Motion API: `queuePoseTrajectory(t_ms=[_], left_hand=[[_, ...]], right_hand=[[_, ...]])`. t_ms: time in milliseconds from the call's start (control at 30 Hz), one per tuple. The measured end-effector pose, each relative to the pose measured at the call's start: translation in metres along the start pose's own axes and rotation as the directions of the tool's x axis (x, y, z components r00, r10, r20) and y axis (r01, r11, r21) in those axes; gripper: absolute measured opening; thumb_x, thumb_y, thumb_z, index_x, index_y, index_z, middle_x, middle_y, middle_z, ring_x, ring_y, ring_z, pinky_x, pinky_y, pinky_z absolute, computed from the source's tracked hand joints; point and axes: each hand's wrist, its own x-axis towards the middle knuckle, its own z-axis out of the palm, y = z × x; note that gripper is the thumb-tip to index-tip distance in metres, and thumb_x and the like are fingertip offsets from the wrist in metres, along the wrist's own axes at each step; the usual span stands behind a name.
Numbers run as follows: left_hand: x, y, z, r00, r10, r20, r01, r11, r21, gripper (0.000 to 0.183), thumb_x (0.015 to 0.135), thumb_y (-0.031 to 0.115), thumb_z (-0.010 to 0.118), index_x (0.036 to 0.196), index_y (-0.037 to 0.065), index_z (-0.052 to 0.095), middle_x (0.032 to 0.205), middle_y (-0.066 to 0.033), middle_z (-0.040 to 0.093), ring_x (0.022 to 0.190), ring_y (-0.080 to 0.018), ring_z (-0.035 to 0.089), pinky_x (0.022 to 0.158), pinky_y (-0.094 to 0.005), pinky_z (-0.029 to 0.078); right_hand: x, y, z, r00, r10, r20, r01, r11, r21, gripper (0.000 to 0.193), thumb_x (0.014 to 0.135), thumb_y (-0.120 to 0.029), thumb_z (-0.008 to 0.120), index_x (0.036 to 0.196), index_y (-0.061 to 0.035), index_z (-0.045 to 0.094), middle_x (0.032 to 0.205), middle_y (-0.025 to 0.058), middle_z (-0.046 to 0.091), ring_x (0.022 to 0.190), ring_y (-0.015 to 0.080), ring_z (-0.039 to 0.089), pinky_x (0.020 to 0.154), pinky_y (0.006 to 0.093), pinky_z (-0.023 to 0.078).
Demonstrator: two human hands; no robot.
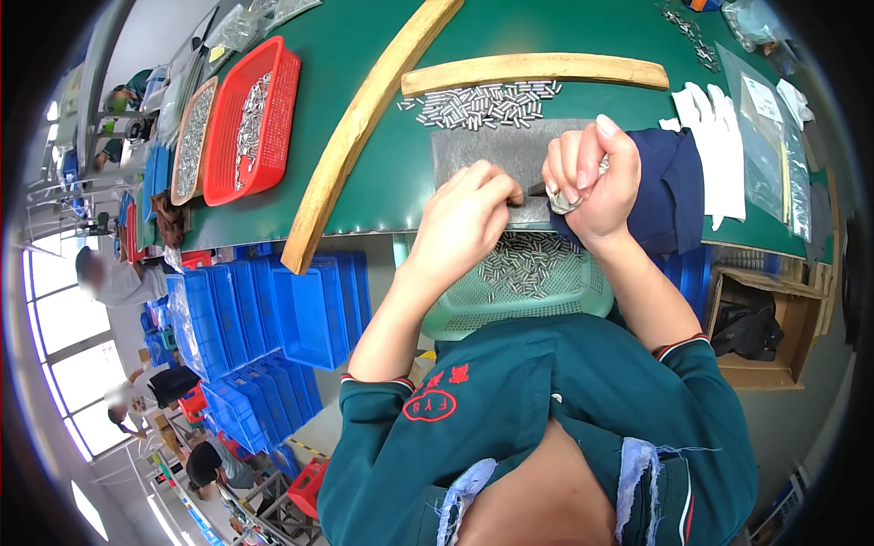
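My right hand (596,177) is closed in a fist, with a crumpled whitish-grey wad (564,202) showing under its fingers; whether it is cloth I cannot tell. Beside it, my left hand (466,211) has its fingers curled together, the fingertips close to the right hand. What they pinch, if anything, is hidden. Both hands are over a dark grey mat (462,150) at the table's near edge. Past the mat lies a heap of small metal pins (482,105). Below the hands, a green mesh basket (583,287) holds many similar pins (528,264).
Two wooden strips (364,118) fence the green table (355,36). A red basket (289,109) with metal parts stands left. Dark blue cloth (669,187), white gloves (724,150) and plastic bags (769,155) lie right. Blue bins (314,314) and a cardboard box (774,369) are below.
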Motion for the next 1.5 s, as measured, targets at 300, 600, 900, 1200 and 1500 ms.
queuePoseTrajectory(t_ms=[300, 600, 900, 1200, 1500], left_hand=[[-0.007, 0.010, 0.009, 0.972, -0.219, -0.081, 0.220, 0.976, 0.001, 0.012, 0.074, 0.007, 0.067, 0.083, 0.004, 0.060, 0.073, -0.0064, 0.055, 0.065, -0.0167, 0.057, 0.059, -0.0276, 0.047], [-0.008, 0.007, 0.009, 0.946, -0.321, -0.045, 0.311, 0.938, -0.153, 0.009, 0.074, 0.007, 0.067, 0.080, 0.006, 0.062, 0.075, -0.0057, 0.055, 0.069, -0.0209, 0.057, 0.064, -0.0327, 0.046], [-0.012, 0.009, -0.010, 0.981, -0.065, 0.182, 0.099, 0.977, -0.187, 0.011, 0.074, 0.008, 0.068, 0.082, 0.004, 0.061, 0.076, -0.0067, 0.056, 0.067, -0.0159, 0.057, 0.061, -0.0280, 0.046], [0.030, -0.028, 0.003, 0.898, -0.314, -0.308, 0.395, 0.885, 0.249, 0.014, 0.077, 0.017, 0.066, 0.086, 0.006, 0.062, 0.077, -0.0065, 0.056, 0.068, -0.0192, 0.058, 0.062, -0.0305, 0.047], [0.025, -0.021, -0.004, 0.956, -0.268, -0.118, 0.282, 0.952, 0.121, 0.011, 0.076, 0.014, 0.065, 0.082, 0.006, 0.060, 0.079, -0.0074, 0.056, 0.074, -0.0222, 0.058, 0.066, -0.0325, 0.047]], right_hand=[[-0.002, -0.003, 0.002, 0.996, 0.046, 0.073, -0.040, 0.995, -0.092, 0.047, 0.092, -0.024, 0.028, 0.047, -0.0103, 0.031, 0.038, 0.0022, 0.030, 0.033, 0.0110, 0.026, 0.039, 0.0272, 0.032], [-0.003, 0.000, 0.003, 0.986, 0.053, 0.159, -0.044, 0.997, -0.064, 0.050, 0.093, -0.025, 0.028, 0.046, -0.0097, 0.033, 0.038, 0.0029, 0.032, 0.033, 0.0111, 0.027, 0.039, 0.0273, 0.032], [-0.004, 0.002, -0.001, 0.999, -0.020, 0.043, 0.021, 1.000, -0.017, 0.048, 0.091, -0.020, 0.035, 0.044, -0.0067, 0.035, 0.039, 0.0052, 0.036, 0.035, 0.0128, 0.034, 0.038, 0.0268, 0.033], [-0.003, 0.002, 0.000, 0.999, -0.004, 0.052, 0.004, 1.000, -0.005, 0.048, 0.091, -0.022, 0.034, 0.045, -0.0067, 0.034, 0.040, 0.0055, 0.036, 0.034, 0.0123, 0.032, 0.039, 0.0274, 0.034], [-0.002, 0.000, -0.002, 0.999, 0.007, 0.033, -0.008, 1.000, 0.008, 0.048, 0.090, -0.021, 0.035, 0.045, -0.0067, 0.034, 0.040, 0.0056, 0.035, 0.034, 0.0126, 0.033, 0.039, 0.0275, 0.034]])
